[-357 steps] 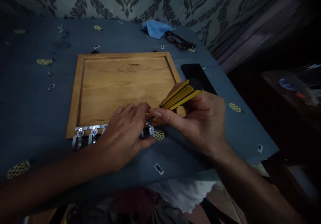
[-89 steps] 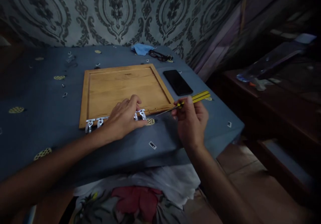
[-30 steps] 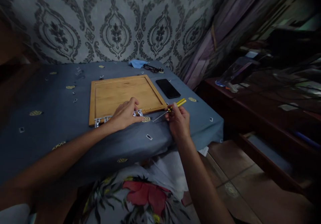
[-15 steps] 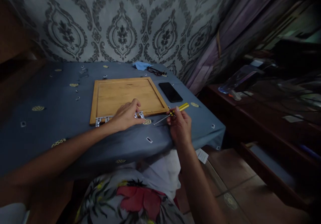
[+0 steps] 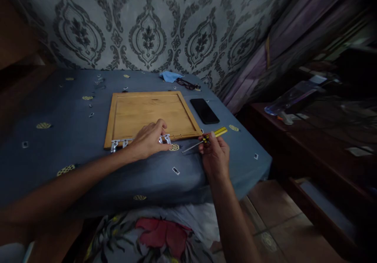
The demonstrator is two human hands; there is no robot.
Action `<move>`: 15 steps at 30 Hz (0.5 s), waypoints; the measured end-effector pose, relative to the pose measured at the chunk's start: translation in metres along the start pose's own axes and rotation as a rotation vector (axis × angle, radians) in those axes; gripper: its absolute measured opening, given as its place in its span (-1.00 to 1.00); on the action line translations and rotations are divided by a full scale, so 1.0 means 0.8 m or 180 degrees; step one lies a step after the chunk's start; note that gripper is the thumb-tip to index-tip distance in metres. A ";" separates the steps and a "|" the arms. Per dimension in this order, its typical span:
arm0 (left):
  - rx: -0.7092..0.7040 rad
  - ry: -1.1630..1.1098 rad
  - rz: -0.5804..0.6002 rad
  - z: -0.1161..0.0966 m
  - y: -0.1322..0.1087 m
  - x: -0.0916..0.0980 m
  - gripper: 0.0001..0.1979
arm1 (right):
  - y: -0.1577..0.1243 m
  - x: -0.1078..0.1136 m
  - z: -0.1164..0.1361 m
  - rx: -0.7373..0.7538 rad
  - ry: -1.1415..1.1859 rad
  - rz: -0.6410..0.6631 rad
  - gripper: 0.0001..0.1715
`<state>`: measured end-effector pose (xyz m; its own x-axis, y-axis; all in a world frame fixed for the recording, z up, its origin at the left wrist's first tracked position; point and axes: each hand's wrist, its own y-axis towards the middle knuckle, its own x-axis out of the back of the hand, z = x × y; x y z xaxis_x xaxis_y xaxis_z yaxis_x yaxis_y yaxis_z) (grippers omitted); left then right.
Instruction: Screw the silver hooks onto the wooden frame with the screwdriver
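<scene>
A framed wooden panel [image 5: 147,111] lies flat on the table, with several metal hinges [image 5: 114,145] along its near edge. My left hand [image 5: 149,140] rests over that edge among the hinges. Its thumb and forefinger are spread apart, with a hinge [image 5: 167,138] showing between them; the other fingers are partly hidden. To the right, my right hand [image 5: 216,159] pinches a screwdriver [image 5: 218,132] with a yellow and black handle. The thin shaft points left and down over the cloth, its tip apart from the panel and hinges.
A black phone [image 5: 204,111] lies right of the panel. Behind are eyeglasses [image 5: 188,84] and a blue cloth item [image 5: 171,76]. Small metal parts [image 5: 99,83] lie at the back left of the patterned tablecloth [image 5: 67,133]. A dark desk with an open drawer [image 5: 324,204] stands at the right.
The view has shifted slightly. Both hands keep much the same pose, the left at the panel's near edge and the right around the screwdriver.
</scene>
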<state>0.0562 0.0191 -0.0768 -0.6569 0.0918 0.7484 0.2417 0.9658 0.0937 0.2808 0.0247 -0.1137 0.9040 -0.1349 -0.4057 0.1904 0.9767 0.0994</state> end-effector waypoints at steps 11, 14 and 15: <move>0.0027 0.0062 0.0093 -0.002 -0.001 0.001 -0.46 | -0.006 -0.002 0.006 0.0016 -0.0040 -0.0022 -0.46; 0.0043 0.0094 0.0104 -0.003 -0.001 0.000 -0.46 | -0.007 -0.012 0.013 0.0158 -0.0087 0.0000 -0.48; 0.0053 0.0108 0.0110 -0.004 -0.001 0.000 -0.45 | -0.006 -0.016 0.016 0.0221 -0.0107 0.0013 -0.49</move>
<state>0.0584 0.0177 -0.0745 -0.6235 0.1172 0.7730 0.2518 0.9661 0.0566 0.2728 0.0194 -0.0974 0.9169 -0.1377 -0.3746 0.2118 0.9634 0.1643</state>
